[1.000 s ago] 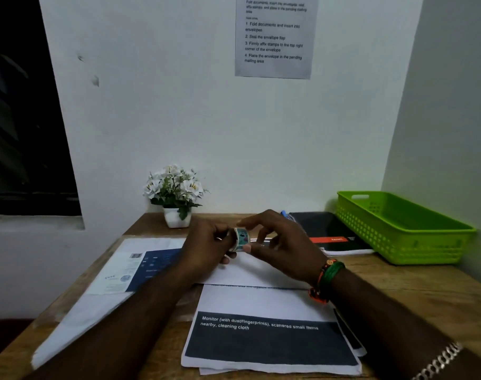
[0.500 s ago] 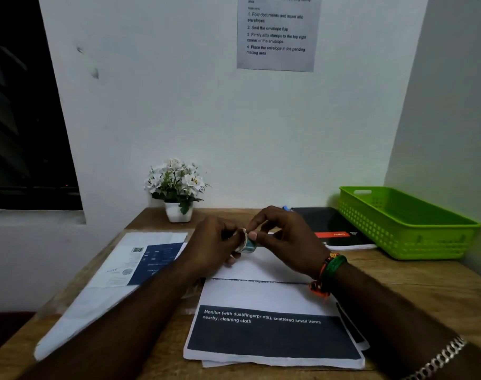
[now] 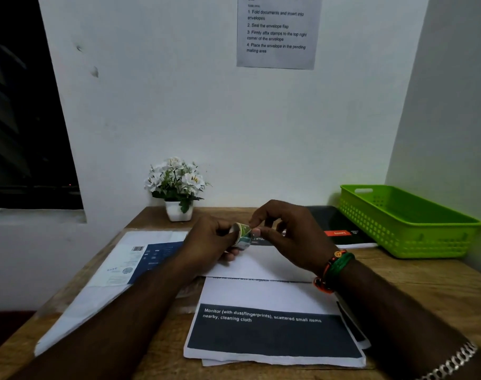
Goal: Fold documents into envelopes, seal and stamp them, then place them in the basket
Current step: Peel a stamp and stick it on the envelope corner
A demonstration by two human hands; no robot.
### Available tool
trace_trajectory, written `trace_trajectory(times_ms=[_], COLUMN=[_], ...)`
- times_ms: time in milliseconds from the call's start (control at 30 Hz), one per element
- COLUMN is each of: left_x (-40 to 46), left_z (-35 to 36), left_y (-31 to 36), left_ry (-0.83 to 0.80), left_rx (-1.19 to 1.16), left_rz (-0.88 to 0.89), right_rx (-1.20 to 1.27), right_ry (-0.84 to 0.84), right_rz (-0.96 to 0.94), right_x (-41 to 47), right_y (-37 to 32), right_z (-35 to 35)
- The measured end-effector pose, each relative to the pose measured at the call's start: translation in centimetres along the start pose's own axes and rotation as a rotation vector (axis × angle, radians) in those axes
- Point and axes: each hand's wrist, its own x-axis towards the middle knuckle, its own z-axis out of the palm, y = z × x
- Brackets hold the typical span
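Observation:
A small roll of green-and-blue stamps (image 3: pixel 242 233) is held above the middle of the wooden desk. My left hand (image 3: pixel 206 241) grips the roll from the left. My right hand (image 3: pixel 287 234) pinches its edge with thumb and forefinger from the right. Under the hands lies a white envelope (image 3: pixel 257 266). In front of it sits a stack of printed documents (image 3: pixel 272 335) with a dark band of text. The green plastic basket (image 3: pixel 409 229) stands at the far right, and nothing shows inside it.
A large white package with a blue label (image 3: pixel 124 270) lies at the left. A white flower pot (image 3: pixel 177 187) stands by the back wall. A black booklet (image 3: pixel 341 229) lies beside the basket. An instruction sheet (image 3: pixel 277 31) hangs on the wall.
Both hands stay together on the stamp roll; the roll has turned slightly between the fingers. The view has tilted down a little.

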Motion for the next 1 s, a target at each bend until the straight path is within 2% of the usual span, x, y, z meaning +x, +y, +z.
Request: trace_trajectory(times_ms=[267, 367, 433, 533, 633, 833, 1000], left_x=[0.2, 0.7, 1.9, 5.6, 10.1, 15.3, 15.8], left_z=[-0.1, -0.5, -1.2, -2.3, -2.5, -1.3, -1.0], left_y=[-0.2, -0.3, -0.4, -0.4, -0.2, -1.4, -3.3], left_ry=[-0.023, 0.035, 0.090, 0.146, 0.178, 0.104, 0.165], left_rx=[-0.033, -0.027, 0.130, 0.505, 0.809, 0.988, 0.976], left_rz=[-0.056, -0.048, 0.039, 0.147, 0.130, 0.000, -0.006], right_rx=[0.007, 0.034, 0.006, -0.080, -0.112, -0.123, -0.123], right_ry=[0.042, 0.024, 0.000, -0.040, -0.054, -0.072, -0.079], right_rz=[0.047, 0.106, 0.161, 0.243, 0.329, 0.390, 0.395], right_x=[0.1, 0.2, 0.3, 0.2, -0.3, -0.5, -0.5], right_y=[-0.5, -0.2, 0.7, 2.8, 4.9, 7.2, 7.6], right_z=[-0.8, -1.2, -1.7, -2.5, -2.8, -2.4, -2.8])
